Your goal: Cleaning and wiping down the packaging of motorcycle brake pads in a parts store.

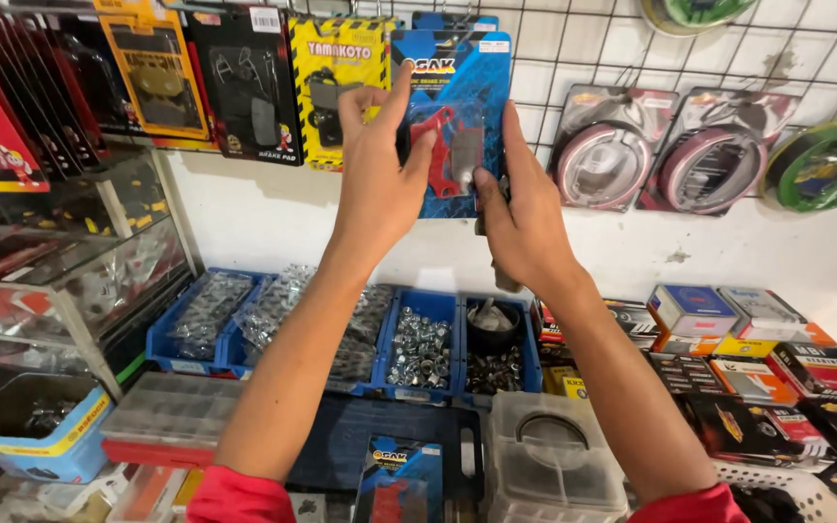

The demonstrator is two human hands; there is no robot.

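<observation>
Both my hands are raised to a blue blister pack holding red and grey brake pads, which hangs on a white wire grid. My left hand grips the pack's left edge, thumb on its front. My right hand holds the pack's lower right side. A yellow blister pack hangs just left of it, partly behind my left hand.
More packs hang at left; pink rings in clear packs and green coils at right. Below stand blue bins of nuts and bagged parts, small boxes, a clear plastic box and a glass cabinet.
</observation>
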